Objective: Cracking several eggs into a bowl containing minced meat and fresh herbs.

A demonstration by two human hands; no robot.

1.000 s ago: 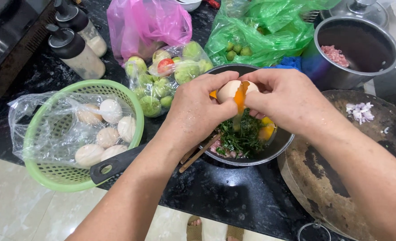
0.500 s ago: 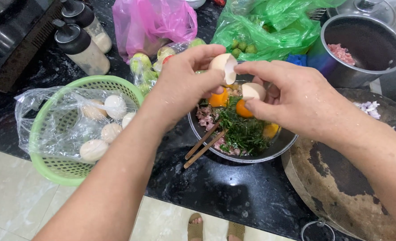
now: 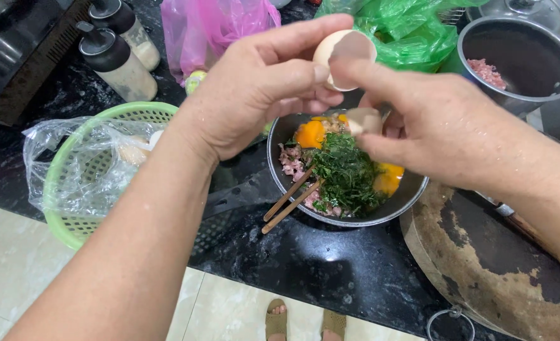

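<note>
Since 0.5 s ago, hands moved up. Left hand (image 3: pixel 255 95) pinches upper eggshell half (image 3: pixel 346 53); right hand (image 3: pixel 444 126) grips lower shell half (image 3: pixel 363 120) w/ index fingertip reaching the upper half, over round metal bowl (image 3: pixel 381 218) w/ glossy yolks (image 3: pixel 310 134), leafy herbs (image 3: pixel 346 173).

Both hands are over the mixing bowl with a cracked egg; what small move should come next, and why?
Probably set the shells aside. The left hand holds an empty-looking pale eggshell half and the right hand the other shell half above the dark round metal bowl, where orange yolks already lie with chopped greens.
</note>
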